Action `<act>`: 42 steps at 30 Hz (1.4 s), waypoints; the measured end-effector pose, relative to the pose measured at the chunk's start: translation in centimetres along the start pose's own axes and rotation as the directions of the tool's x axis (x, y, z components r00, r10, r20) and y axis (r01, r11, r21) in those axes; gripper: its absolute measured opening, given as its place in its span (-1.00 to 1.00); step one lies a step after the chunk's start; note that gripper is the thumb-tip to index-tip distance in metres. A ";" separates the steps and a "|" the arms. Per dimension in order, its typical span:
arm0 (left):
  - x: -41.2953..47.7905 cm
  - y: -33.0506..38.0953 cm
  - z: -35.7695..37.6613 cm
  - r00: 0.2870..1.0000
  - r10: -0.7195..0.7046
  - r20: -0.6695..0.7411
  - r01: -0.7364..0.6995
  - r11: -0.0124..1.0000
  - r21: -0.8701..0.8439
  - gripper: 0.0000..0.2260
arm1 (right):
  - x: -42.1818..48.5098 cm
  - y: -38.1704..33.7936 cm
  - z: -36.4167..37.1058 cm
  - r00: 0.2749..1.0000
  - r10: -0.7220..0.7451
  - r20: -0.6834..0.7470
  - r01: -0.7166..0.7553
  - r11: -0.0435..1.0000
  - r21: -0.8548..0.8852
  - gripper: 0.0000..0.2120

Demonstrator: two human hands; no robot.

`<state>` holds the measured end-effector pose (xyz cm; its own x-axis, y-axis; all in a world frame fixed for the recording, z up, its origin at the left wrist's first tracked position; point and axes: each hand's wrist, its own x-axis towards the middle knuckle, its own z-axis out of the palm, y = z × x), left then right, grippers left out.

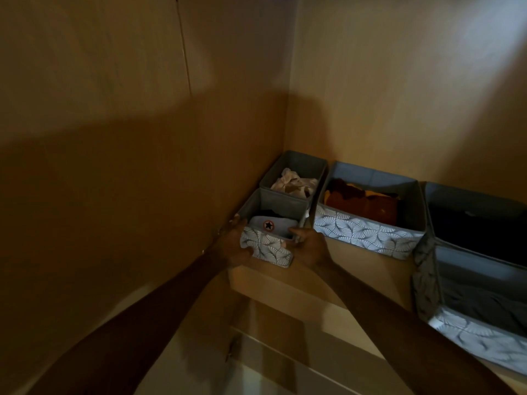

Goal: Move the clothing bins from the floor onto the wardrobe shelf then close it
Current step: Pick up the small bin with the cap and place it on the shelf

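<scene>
A small grey fabric bin (266, 248) with a white leaf-patterned front stands at the front left of the wooden wardrobe shelf (288, 286). Inside it lies a pale garment with a round star badge. My left hand (233, 248) grips its left front corner and my right hand (309, 246) grips its right front corner. Right behind it sits a second small grey bin (293, 178) holding crumpled beige cloth. To the right stands a wider patterned bin (368, 215) with brown and rust clothes, then a large grey bin (473, 252) with dark clothes.
The wardrobe's left side panel (128, 138) runs close beside the small bins, and the back panel (399, 95) rises behind them. Below the shelf's front edge a lower wooden ledge and a pale floor (256, 372) show. The scene is dim.
</scene>
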<state>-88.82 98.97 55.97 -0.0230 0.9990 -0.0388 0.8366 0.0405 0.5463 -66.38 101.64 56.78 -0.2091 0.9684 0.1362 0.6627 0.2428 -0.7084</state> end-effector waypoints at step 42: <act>-53.8 6.7 13.3 0.911 -0.365 -0.192 0.146 0.720 -0.678 -0.74 | -49.0 -0.6 1.2 0.961 0.194 0.195 -0.261 0.870 0.418 -0.72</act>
<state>-74.72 45.21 50.53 -0.4317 0.8990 -0.0744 0.2280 0.1885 0.9552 -57.45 53.97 49.71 -0.2128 0.9668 -0.1418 0.3307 -0.0653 -0.9415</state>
